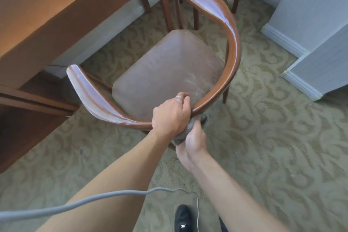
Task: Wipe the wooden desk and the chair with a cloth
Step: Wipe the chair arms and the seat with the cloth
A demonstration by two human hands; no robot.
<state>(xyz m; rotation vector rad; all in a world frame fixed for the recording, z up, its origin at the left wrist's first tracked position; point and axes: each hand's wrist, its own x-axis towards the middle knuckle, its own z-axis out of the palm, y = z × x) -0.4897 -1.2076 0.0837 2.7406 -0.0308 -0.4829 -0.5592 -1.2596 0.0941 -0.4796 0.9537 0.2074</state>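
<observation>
Head view: looking down over both bare forearms at a chair, close beside a desk.
Chair (233,56): wooden armchair with one curved rail forming back and arms, standing on patterned carpet (263,137); open side turned toward the desk, back of the curve nearest the person.
Seat (165,73): pale pinkish pad, dusty-looking, whitish flecks toward its right rear.
Arm ends: both glaring white with reflected light, one at top centre, one at left.
Left hand (169,117): clamped over the rear of the rail, fingers curled over the top and down the inner side, thumb side hidden.
Right hand (192,141): just below and behind the rail, touching the left hand, fingers wrapped round a bunched grey cloth (183,133).
Cloth: squeezed between right palm and the outer face of the rail, only a small wad showing, a bit more peeking out right of the thumb.
Wooden desk (47,11): upper left, brown top and apron, legs planted on the carpet, a lower shelf or drawer front beneath at far left.
Second chair: only legs (195,5), top centre, behind.
White baseboard (282,39): along the wall corner, right.
Grey cable (75,203): sweeping across the bottom left.
Black shoe (183,218): bottom centre, a thin white cord just right of it.
</observation>
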